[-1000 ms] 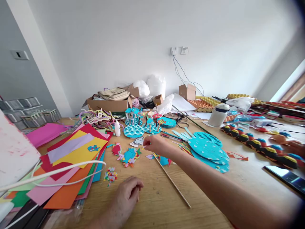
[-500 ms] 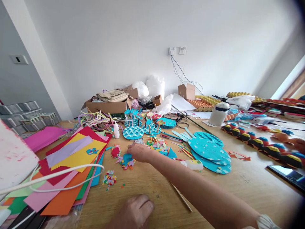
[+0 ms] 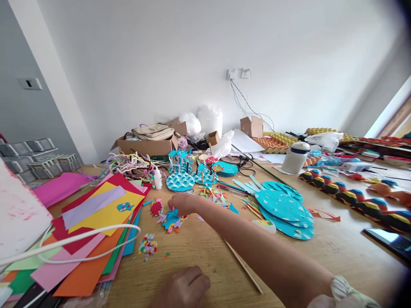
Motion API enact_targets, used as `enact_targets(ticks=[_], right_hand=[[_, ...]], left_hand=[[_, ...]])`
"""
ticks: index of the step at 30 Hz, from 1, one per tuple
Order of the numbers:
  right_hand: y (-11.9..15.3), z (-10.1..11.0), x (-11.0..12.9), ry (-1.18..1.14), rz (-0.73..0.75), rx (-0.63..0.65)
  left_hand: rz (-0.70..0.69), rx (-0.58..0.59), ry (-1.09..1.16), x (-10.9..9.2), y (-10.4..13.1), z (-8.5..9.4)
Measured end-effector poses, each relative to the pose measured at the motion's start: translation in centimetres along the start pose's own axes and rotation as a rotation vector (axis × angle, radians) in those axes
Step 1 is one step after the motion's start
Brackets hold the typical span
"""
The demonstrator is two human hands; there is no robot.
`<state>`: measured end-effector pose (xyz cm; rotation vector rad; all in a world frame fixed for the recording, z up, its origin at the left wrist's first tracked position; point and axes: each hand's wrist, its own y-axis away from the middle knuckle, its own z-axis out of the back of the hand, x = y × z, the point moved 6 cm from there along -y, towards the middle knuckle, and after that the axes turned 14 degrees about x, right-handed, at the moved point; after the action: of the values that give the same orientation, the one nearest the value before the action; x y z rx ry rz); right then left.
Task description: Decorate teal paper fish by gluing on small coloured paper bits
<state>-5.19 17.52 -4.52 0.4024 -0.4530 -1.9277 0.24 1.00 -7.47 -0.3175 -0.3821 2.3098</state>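
Observation:
My right hand [image 3: 182,204] reaches across from the right, its fingers bent down and close together over a small pile of blue paper cutouts [image 3: 170,220]. What the fingertips pinch, if anything, is hidden. Beside that pile lies a red paper cutout [image 3: 156,208]. Near the front edge, my left hand [image 3: 186,285] rests curled on the table, and its inner side cannot be seen. A heap of small coloured paper dots [image 3: 148,245] sits to its upper left. Beneath my right forearm is a thin wooden stick [image 3: 243,266].
Coloured paper sheets [image 3: 80,273] and a white cable [image 3: 139,233] fill the left side. Behind my right hand stand a white glue bottle [image 3: 158,178] and blue wavy bases [image 3: 180,182]. Blue discs [image 3: 284,207], a white canister [image 3: 294,157] and a painted egg-carton strip [image 3: 353,196] lie right.
My right hand has shifted slightly left, over the blue cutouts. My left hand stays curled in nearly the same spot. The whole view has moved a little.

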Motion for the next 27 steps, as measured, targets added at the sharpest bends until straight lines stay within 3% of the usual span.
enact_targets(ticks=[10,19,22,27], right_hand=[[0.6,-0.4,-0.7,-0.141,-0.016,-0.089],[3.1,-0.6,-2.6,-0.575,0.040,-0.200],[3.5,-1.5,-3.8,-0.790,0.048,-0.283],[4.5,-3.1,-4.6,-1.182,0.017,-0.400]], left_hand=[[0.005,0.059,0.045,0.4,0.1,-0.3],[0.056,0.060,0.235,1.0,0.3,0.3],[0.226,-0.018,0.403,2.3,0.4,1.1],[0.690,-0.208,0.882,6.7,1.9,1.0]])
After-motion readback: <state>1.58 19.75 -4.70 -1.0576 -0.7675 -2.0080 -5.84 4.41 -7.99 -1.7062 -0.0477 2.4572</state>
